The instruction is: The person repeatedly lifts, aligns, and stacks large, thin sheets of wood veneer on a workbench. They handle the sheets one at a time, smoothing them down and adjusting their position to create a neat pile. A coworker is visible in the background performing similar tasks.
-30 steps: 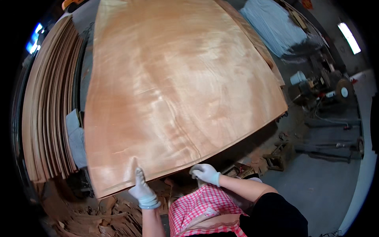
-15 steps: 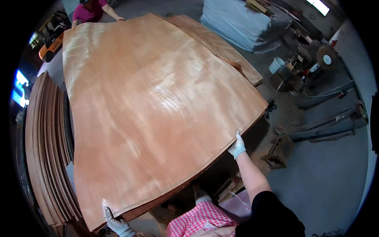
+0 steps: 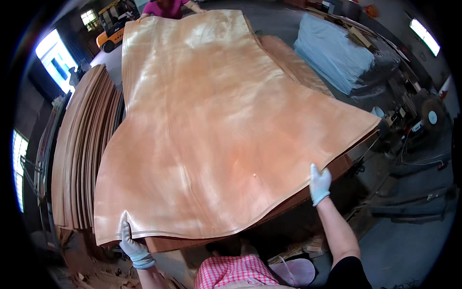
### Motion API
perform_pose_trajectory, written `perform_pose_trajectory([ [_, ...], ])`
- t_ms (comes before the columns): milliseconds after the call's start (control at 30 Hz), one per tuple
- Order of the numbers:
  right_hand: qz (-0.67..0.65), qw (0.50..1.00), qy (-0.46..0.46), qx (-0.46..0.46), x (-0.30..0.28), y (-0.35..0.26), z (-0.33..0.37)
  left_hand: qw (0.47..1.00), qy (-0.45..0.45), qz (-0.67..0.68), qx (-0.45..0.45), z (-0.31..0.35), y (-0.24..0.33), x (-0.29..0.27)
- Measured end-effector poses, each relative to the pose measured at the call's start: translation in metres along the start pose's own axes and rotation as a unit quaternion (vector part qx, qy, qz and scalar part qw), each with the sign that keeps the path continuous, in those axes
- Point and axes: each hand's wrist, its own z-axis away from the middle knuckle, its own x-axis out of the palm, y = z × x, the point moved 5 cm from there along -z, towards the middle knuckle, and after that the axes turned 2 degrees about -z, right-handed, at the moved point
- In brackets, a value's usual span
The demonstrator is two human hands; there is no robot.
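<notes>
left hand [image 3: 133, 247]: gloved, fingers clenched on the near-left corner of the veneer sheet [image 3: 216, 125] | right hand [image 3: 319, 183]: gloved, fingers gripping its near-right edge | sheet: lifted, wavy, above the veneer stack [image 3: 288, 62] | far end: another person [image 3: 168, 7] holds it | left: leaning veneer pile [image 3: 79, 149]

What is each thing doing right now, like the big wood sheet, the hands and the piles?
Wood sheet: lifted, wavy, held at both ends.
Left hand: gloved, gripping the sheet's near corner.
Right hand: gloved, holding the sheet's near edge.
Side pile of sheets: stacked, lying still.
Forklift: parked.
</notes>
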Motion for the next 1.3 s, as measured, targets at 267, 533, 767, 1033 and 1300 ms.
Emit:
perform_pose_trajectory([
  [267, -0.098, 0.995, 0.0, 0.024, -0.092, 0.038, -0.024, 0.983, 0.058, -0.022, -0.174, 0.107, -0.112, -0.038],
  [533, -0.017, 0.983, 0.011, 0.185, -0.067, 0.204, -0.092, 0.829, 0.18, -0.167, -0.503, 0.199, -0.345, 0.019],
  [767, 0.045, 0.98, 0.035, 0.19, -0.054, 0.182, -0.075, 0.847, 0.305, 0.055, -0.433, 0.178, -0.305, -0.011],
  [1033, 0.009, 0.973, -0.003, 0.23, -0.045, 0.175, -0.072, 0.954, 0.25, -0.019, -0.168, 0.154, -0.228, -0.006],
  [1300, 0.914, -0.003, -0.366, -0.173, -0.004, 0.221, -0.053, 0.834, 0.202, -0.201, -0.473, 0.14, -0.344, -0.041],
])
